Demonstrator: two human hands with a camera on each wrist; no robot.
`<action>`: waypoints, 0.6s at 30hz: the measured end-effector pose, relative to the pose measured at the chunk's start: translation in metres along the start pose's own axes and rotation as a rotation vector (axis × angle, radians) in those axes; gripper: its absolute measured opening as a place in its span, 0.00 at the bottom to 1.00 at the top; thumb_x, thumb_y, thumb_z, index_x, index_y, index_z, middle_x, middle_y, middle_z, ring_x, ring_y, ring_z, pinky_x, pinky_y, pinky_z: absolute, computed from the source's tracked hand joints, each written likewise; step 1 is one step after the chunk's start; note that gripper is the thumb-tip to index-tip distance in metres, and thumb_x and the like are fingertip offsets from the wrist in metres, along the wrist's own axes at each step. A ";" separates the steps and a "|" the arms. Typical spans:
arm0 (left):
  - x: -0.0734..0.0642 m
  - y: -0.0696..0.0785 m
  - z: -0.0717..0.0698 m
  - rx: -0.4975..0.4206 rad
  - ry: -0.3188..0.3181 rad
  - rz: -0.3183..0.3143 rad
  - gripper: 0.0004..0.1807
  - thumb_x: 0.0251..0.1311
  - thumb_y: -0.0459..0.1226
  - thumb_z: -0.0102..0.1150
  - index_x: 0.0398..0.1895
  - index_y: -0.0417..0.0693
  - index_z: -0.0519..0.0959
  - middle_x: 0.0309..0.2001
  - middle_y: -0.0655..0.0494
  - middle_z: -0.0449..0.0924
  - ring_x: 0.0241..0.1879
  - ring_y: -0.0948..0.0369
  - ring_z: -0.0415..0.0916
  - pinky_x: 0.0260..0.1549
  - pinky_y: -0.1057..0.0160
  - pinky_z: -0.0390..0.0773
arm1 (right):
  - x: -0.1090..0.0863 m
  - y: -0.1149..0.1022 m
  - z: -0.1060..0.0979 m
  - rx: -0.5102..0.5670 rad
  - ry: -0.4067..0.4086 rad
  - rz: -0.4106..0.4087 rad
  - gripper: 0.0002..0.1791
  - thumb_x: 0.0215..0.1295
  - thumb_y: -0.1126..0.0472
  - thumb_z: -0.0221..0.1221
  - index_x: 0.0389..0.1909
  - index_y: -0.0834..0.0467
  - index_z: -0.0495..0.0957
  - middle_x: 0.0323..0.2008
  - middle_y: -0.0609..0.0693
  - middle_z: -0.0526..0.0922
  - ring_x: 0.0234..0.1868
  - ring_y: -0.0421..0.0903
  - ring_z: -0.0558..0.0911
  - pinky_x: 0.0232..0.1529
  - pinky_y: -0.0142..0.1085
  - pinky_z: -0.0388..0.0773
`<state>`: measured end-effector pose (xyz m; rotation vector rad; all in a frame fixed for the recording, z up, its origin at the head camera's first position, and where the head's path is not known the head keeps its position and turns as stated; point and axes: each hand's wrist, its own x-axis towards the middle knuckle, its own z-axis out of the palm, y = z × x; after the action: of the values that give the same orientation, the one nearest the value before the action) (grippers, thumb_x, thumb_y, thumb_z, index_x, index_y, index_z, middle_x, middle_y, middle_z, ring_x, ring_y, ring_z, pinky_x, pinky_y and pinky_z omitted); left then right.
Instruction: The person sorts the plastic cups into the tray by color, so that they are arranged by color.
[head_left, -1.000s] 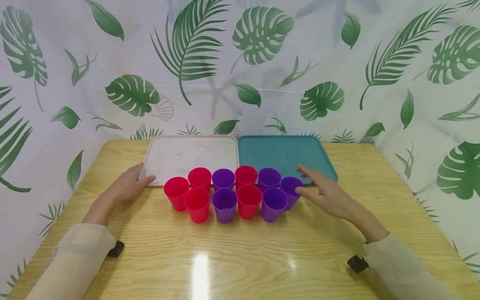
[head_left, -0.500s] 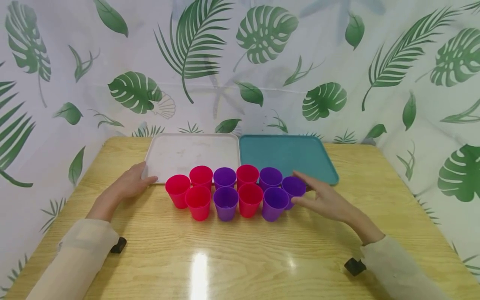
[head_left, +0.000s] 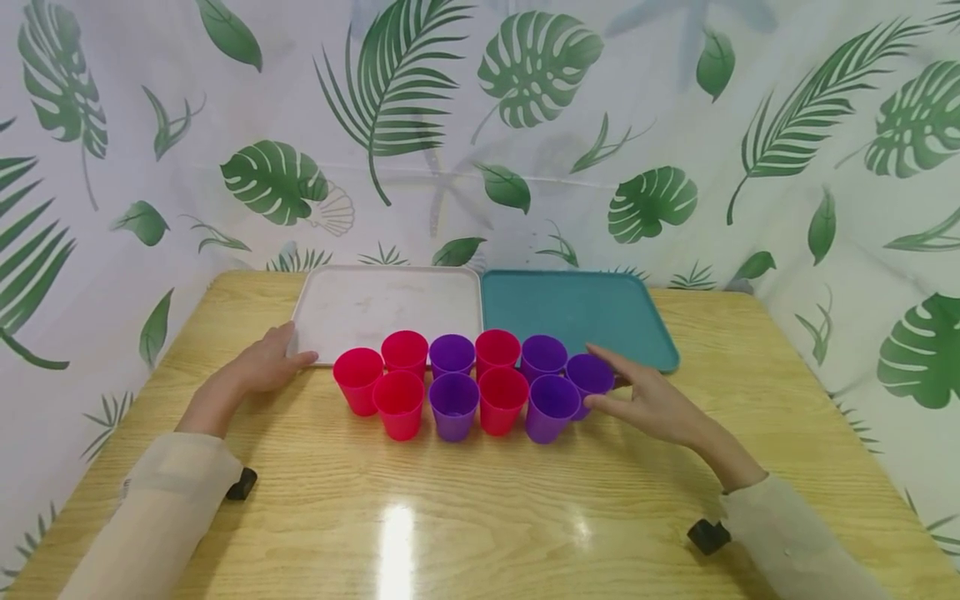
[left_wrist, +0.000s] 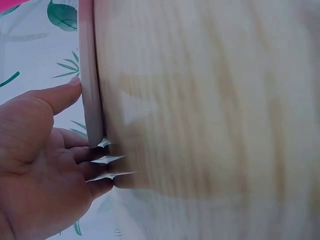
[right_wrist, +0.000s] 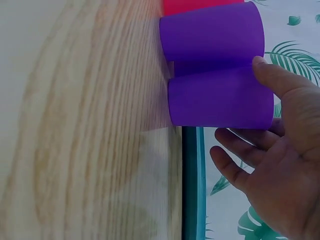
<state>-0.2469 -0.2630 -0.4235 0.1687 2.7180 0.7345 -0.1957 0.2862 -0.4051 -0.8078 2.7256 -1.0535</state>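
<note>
Red and purple plastic cups stand upright in two rows at mid-table. My right hand (head_left: 652, 402) is at the rightmost purple cup (head_left: 591, 377), its thumb on the near side by the rim and its fingers round the far side. In the right wrist view the thumb (right_wrist: 280, 79) lies on that purple cup (right_wrist: 220, 100), and the lower fingers stand apart from it. My left hand (head_left: 258, 362) rests at the near left corner of the white tray (head_left: 352, 292). The left wrist view has the thumb (left_wrist: 65, 96) touching the tray edge (left_wrist: 90, 85), the other fingers loosely extended by the corner.
A teal tray (head_left: 562, 292) lies beside the white one at the table's back edge. Several red cups (head_left: 358, 382) stand to the left and middle, close to other purple cups (head_left: 551, 408). Behind the wooden table (head_left: 480, 517) hangs a leaf-patterned cloth (head_left: 435, 167).
My right hand has moved in slightly leftward and down, bringing thumb and fingers round the rightmost purple cup. My left hand stays at the white tray's corner. The head view has shifted slightly.
</note>
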 end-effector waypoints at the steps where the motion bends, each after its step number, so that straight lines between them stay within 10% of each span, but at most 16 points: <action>1: 0.000 0.001 0.000 -0.001 -0.004 0.003 0.47 0.78 0.47 0.49 0.75 0.17 0.40 0.75 0.17 0.40 0.76 0.28 0.38 0.75 0.34 0.43 | 0.000 0.000 0.000 0.003 0.000 0.001 0.41 0.73 0.56 0.64 0.79 0.66 0.57 0.73 0.69 0.66 0.55 0.59 0.83 0.58 0.61 0.78; 18: -0.002 -0.001 -0.005 -0.057 -0.042 0.032 0.48 0.77 0.45 0.51 0.75 0.17 0.37 0.76 0.17 0.36 0.76 0.27 0.33 0.75 0.33 0.39 | -0.002 0.004 0.005 0.068 0.062 0.019 0.38 0.71 0.60 0.66 0.77 0.65 0.62 0.67 0.64 0.75 0.54 0.57 0.84 0.56 0.60 0.79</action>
<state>-0.2466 -0.2667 -0.4191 0.2119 2.6572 0.8076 -0.1944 0.2864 -0.4116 -0.7492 2.7253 -1.1801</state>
